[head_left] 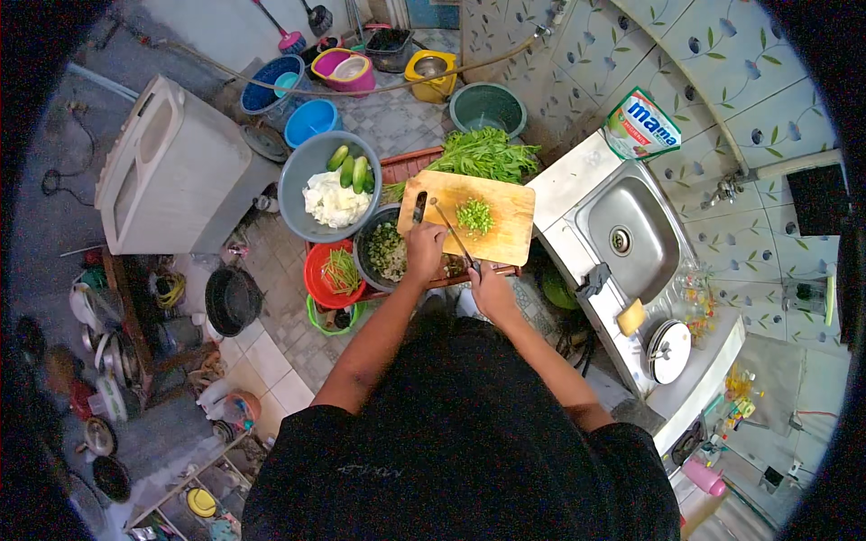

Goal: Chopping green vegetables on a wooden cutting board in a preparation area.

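My left hand [425, 251] grips the lower left edge of a wooden cutting board [511, 230], below its handle slot. A small heap of chopped green vegetable [475, 216] lies on the board. In my right hand [495, 295] is a kitchen knife [459, 238] with a dark handle, its blade slanting across the board left of the heap. Close to my left hand stands a grey bowl [360, 253] with chopped green and pale pieces, partly covered by the board and hand. Leafy greens [484, 157] lie beyond the board.
A grey basin [289, 196] at left holds cucumbers [348, 169] and a white food mass [335, 199]. Cut green stalks fill a red bowl [314, 284]. On the right is a counter with a steel sink [636, 216], a sponge [630, 318] and stacked plates [671, 351].
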`<state>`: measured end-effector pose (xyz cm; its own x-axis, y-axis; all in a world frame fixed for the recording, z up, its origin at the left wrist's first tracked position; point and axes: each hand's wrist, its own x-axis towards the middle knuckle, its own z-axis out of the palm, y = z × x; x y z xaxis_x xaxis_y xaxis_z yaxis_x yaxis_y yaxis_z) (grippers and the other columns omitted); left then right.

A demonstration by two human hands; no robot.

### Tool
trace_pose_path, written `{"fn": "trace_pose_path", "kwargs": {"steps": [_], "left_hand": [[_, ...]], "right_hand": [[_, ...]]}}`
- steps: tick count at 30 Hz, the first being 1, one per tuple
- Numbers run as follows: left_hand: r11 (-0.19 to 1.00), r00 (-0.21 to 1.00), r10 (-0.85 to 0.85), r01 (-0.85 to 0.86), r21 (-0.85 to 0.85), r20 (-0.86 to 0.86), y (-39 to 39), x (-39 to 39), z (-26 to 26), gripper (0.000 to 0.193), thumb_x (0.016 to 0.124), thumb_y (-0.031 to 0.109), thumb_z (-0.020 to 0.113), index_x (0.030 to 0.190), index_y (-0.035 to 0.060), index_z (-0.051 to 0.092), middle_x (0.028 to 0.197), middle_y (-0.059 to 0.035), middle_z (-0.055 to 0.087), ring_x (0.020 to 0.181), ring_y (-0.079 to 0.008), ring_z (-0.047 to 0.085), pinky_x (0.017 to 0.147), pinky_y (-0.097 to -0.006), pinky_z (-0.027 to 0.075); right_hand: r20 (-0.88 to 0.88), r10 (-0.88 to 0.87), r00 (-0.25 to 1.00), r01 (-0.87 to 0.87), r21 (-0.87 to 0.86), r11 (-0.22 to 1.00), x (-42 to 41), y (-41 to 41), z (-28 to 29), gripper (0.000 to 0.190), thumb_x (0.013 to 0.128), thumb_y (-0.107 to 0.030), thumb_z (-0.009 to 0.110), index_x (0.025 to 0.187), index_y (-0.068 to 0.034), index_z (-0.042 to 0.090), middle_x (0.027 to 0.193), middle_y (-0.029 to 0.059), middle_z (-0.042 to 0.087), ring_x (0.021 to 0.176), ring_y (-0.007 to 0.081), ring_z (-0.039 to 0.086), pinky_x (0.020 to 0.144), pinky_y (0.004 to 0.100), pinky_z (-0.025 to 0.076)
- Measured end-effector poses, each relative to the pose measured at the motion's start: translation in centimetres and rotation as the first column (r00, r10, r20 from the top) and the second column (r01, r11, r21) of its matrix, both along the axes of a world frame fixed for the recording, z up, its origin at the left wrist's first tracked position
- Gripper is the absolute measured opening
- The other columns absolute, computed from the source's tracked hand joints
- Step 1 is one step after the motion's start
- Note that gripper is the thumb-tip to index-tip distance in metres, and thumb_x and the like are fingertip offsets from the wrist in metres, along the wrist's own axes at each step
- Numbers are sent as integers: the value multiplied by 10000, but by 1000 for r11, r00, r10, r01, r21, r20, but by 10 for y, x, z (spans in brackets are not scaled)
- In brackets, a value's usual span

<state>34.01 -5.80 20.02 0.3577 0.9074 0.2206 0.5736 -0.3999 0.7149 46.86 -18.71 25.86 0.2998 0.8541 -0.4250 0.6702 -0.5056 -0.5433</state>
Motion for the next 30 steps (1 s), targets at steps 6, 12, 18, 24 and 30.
{"fn": "trace_pose_path", "kwargs": {"steps": [6,12,18,24,30], "left_hand": [[1000,1000,6,-6,9,-15,-1,-1,-1,57,758,103,673,781,63,707,798,-101,661,805,-305,607,753,-425,421],[1000,1000,0,0,8,-12,-2,-1,-3,59,777,109,658,796,71,698,816,-85,645,845,-290,582,796,-407,383],[1000,1000,5,-5,-6,16,-3,-2,-6,57,779,115,662,797,74,696,820,-84,645,857,-292,580,782,-417,389],[999,1000,26,-26,40,8,-4,-1,-5,57,776,107,668,809,78,705,798,-83,634,849,-292,582,773,-423,395],[998,999,32,-33,53,14,-7,-4,-3,68,768,103,677,823,84,712,774,-76,620,839,-288,588,764,-422,403]], "right_hand": [[-19,-2,1000,2,46,999,-5,8,-13,382,965,-354,445,1119,-8,493,874,302,632,799,485,618,710,552,504],[10,-5,1000,4,157,988,-7,28,-23,321,950,-325,489,985,-9,529,829,281,638,778,477,617,699,547,493],[139,47,989,-71,177,982,-4,21,-19,296,946,-326,498,1012,-37,506,758,257,643,775,429,646,660,527,513],[176,40,984,-60,112,992,6,34,-11,290,939,-358,508,981,-72,531,732,231,648,705,428,645,652,534,508],[109,-15,994,4,94,996,15,30,-4,348,946,-396,493,979,-55,549,761,245,647,743,444,641,665,534,504]]}}
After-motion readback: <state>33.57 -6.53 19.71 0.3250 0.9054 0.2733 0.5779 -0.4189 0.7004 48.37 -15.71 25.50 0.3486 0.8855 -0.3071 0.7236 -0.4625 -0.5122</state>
